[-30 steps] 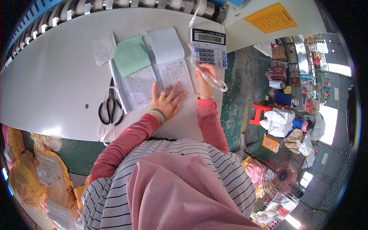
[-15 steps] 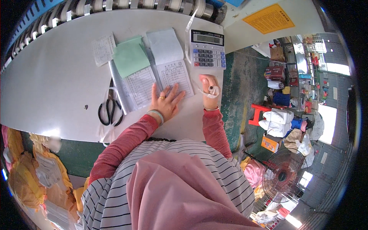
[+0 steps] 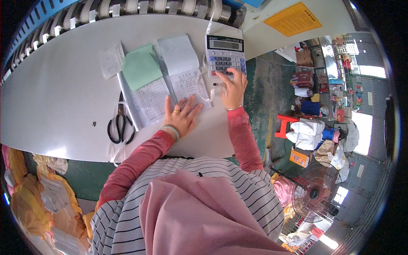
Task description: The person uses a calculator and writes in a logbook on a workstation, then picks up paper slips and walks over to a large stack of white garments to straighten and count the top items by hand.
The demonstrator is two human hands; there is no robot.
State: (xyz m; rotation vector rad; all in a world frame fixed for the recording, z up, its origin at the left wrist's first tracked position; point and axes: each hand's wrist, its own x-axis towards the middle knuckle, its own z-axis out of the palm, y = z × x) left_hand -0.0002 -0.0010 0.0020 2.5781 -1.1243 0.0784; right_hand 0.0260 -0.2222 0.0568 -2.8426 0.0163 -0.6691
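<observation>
My left hand (image 3: 180,117) lies flat with fingers spread over the lower part of an opened form pad (image 3: 187,87). A second printed form (image 3: 148,100), with green sheets (image 3: 142,66) folded over its top, lies beside it. My right hand (image 3: 233,89) is at the lower keys of a white desktop calculator (image 3: 225,57), its fingertips on or just above them. A slim pen-like thing with a dark end (image 3: 216,84) sticks out from under that hand, a white strip by it; it seems tucked in the palm.
Black-handled scissors (image 3: 121,127) lie left of the pads, near a loose slip (image 3: 111,59). Metal rollers (image 3: 127,10) run along the table's far edge. To the right are a red stool (image 3: 285,126), a standing fan (image 3: 314,193) and loaded shelves. Yellow bags (image 3: 27,197) lie lower left.
My right hand has moved up from the table below the calculator to its keys, its fingers unfolding forward. The left hand stays on the form pad.
</observation>
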